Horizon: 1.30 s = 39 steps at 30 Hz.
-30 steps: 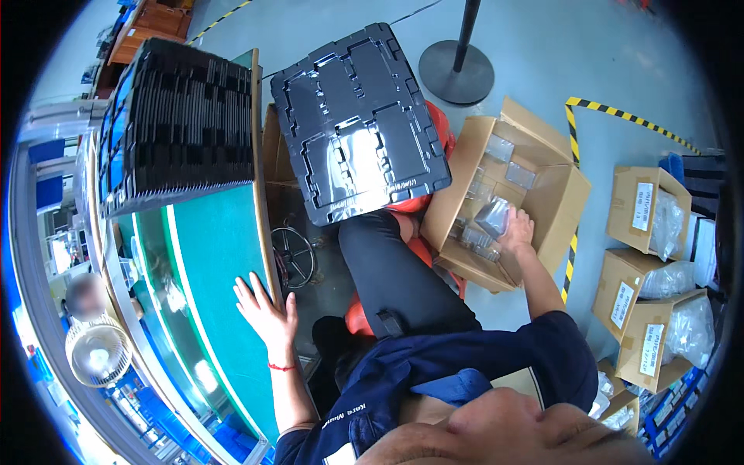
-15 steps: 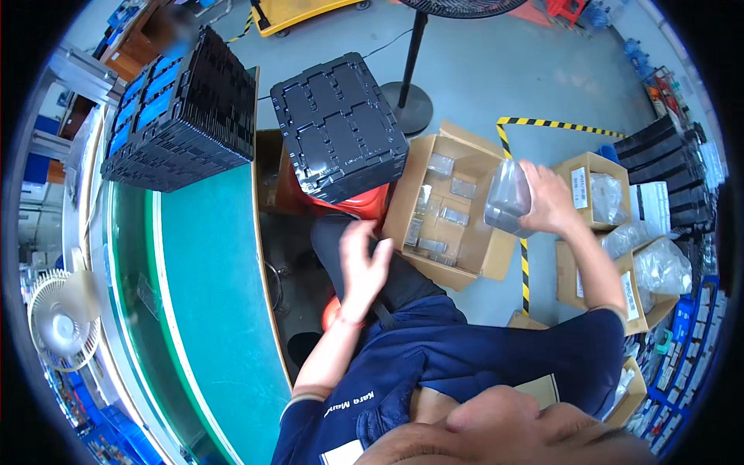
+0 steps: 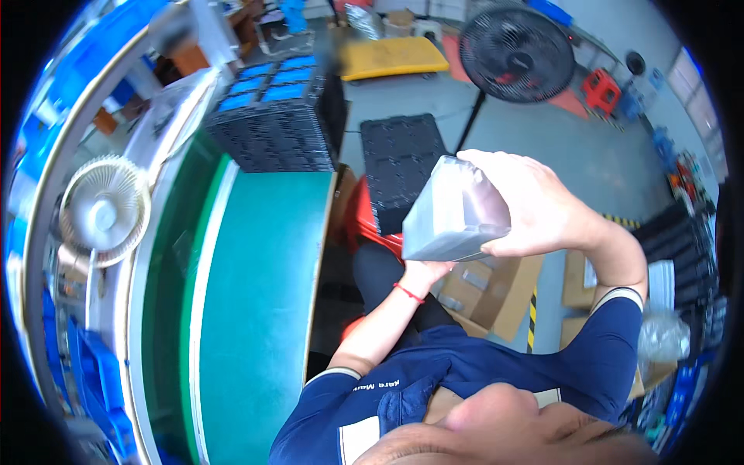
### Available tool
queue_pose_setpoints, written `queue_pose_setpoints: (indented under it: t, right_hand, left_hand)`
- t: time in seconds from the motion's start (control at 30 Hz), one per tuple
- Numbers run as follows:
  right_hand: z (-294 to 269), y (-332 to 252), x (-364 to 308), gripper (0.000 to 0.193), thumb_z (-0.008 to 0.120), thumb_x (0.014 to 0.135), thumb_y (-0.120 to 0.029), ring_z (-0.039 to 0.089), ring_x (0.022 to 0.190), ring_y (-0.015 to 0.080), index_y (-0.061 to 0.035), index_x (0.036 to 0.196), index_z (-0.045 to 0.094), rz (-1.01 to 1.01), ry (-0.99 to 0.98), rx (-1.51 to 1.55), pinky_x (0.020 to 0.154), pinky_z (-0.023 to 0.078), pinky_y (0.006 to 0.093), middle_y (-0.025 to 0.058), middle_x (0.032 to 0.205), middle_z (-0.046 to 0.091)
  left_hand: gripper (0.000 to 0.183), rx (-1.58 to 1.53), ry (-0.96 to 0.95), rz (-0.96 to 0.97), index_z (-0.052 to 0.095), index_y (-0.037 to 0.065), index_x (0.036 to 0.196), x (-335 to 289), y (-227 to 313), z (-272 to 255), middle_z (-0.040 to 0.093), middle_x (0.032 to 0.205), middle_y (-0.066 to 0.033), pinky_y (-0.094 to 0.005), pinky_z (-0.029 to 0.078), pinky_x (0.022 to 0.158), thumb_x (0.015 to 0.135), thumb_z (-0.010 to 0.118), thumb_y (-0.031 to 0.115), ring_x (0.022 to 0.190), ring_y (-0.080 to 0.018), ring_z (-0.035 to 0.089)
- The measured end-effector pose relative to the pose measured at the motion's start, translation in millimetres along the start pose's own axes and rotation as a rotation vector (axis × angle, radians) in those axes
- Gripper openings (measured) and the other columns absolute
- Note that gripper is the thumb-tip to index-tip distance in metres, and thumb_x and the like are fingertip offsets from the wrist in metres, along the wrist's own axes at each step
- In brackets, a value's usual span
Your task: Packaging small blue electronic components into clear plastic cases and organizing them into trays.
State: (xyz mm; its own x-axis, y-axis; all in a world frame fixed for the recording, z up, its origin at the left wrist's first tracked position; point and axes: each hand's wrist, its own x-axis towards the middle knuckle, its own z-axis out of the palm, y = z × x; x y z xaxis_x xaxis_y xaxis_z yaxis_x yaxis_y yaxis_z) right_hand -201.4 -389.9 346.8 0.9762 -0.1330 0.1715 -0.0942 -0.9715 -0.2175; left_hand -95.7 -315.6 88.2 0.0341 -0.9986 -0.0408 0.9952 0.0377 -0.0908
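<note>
My right hand [image 3: 535, 205] grips a see-through, box-shaped plastic pack [image 3: 449, 213] by its right end, the thumb below and the fingers over the top. The pack is tilted and held up close in front of me. My left hand [image 3: 428, 271] is under the pack's lower left side. Its fingers are hidden behind the pack, so I cannot see whether they touch it. Below, partly covered by the pack and my arm, stands an open cardboard box [image 3: 508, 298] with clear plastic pieces inside.
A stack of black trays [image 3: 403, 151] rests on a red stool [image 3: 363, 213]. Another black tray stack [image 3: 275, 132] with blue contents stands on the green bench [image 3: 263, 310]. There are a standing fan [image 3: 517, 54], a small fan [image 3: 103, 213] and a yellow cart [image 3: 397, 58].
My right hand has brought the plastic pack up and leftward from above the cardboard box. My left hand has moved right, under the pack. The view has tilted up toward the room.
</note>
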Motion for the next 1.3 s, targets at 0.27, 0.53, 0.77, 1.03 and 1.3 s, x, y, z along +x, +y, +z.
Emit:
queue_pose_setpoints:
  t: [0.27, 0.53, 0.77, 1.03, 1.3]
  right_hand:
    - [55, -11, 136, 0.102, 0.085, 0.057, -0.020, 0.043, 0.121, 0.0211, -0.0013, 0.139, 0.028, -0.202, -0.136, 0.872, 0.103, 0.033, 0.0333, 0.0120, 0.127, 0.047]
    - [231, -114, 238, 0.092, 0.081, 0.057, -0.006, 0.045, 0.122, 0.0362, -0.0044, 0.133, 0.031, -0.854, 0.112, 0.693, 0.101, 0.039, 0.0397, 0.0229, 0.134, 0.041]
    - [382, -157, 258, 0.083, 0.058, 0.063, 0.012, 0.046, 0.120, 0.0434, -0.0099, 0.136, 0.026, -0.997, 0.019, 0.626, 0.098, 0.041, 0.0451, 0.0245, 0.134, 0.042]
    - [400, -154, 249, 0.087, 0.056, 0.071, 0.008, 0.054, 0.103, 0.0437, -0.0016, 0.145, 0.011, -0.921, 0.110, 0.552, 0.093, 0.043, 0.0458, 0.0249, 0.123, 0.052]
    - [387, -163, 250, 0.089, 0.051, 0.064, 0.013, 0.054, 0.100, 0.0418, -0.0007, 0.144, 0.016, -0.820, 0.104, 0.506, 0.087, 0.045, 0.0430, 0.0239, 0.117, 0.055]
  left_hand:
    - [0.066, 0.175, 0.199, 0.675, 0.048, 0.013, 0.132, -184, 128, 76, 0.047, 0.135, -0.0112, -0.0506, 0.026, 0.106, 0.090, 0.036, 0.063, 0.124, -0.0301, 0.041]
    - [0.079, 1.125, 0.479, 1.737, 0.033, -0.002, 0.140, -360, 158, 41, 0.035, 0.145, -0.0133, -0.0404, 0.020, 0.112, 0.093, 0.025, 0.062, 0.134, -0.0259, 0.031]
    - [0.075, 1.420, 0.983, 1.712, 0.029, 0.003, 0.144, -438, 142, -10, 0.013, 0.154, -0.0167, -0.0371, 0.006, 0.114, 0.085, 0.048, 0.047, 0.143, -0.0262, 0.009]
    - [0.078, 1.141, 0.946, 1.736, 0.028, 0.005, 0.145, -440, 148, -23, 0.013, 0.154, -0.0140, -0.0340, 0.008, 0.114, 0.075, 0.061, 0.003, 0.143, -0.0239, 0.010]
    - [0.082, 1.003, 0.908, 1.727, 0.021, 0.002, 0.146, -439, 145, -3, 0.017, 0.153, -0.0148, -0.0318, 0.013, 0.113, 0.075, 0.062, -0.005, 0.142, -0.0232, 0.012]
